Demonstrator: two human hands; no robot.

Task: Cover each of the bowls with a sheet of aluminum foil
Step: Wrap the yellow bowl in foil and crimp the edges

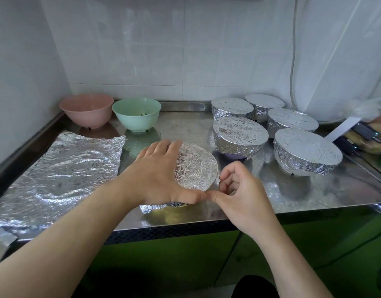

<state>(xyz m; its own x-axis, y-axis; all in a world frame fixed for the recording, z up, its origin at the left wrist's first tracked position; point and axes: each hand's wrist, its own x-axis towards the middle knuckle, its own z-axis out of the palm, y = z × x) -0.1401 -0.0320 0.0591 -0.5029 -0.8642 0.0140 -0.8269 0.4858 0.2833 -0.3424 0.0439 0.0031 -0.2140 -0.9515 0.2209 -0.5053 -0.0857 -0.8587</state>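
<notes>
Foil already caps the near bowl (196,166) at the counter (314,190) front, between both hands. The left hand (161,175) spans its left rim, fingers straight, pressing; the right hand (241,190) sits just right of it, fingers curled, holding nothing visible. Thumbs meet at the near rim. A spare sheet (60,168) lies left. Behind it stand a pink bowl (87,109) and a green bowl (137,115), uncovered; the green holds some small scrap. Five wrapped bowls (241,134) stand right.

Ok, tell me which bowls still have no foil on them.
The pink bowl and the green bowl, side by side at the back left. Both stand open; the five bowls at the right and the one under the hands already wear foil.
</notes>
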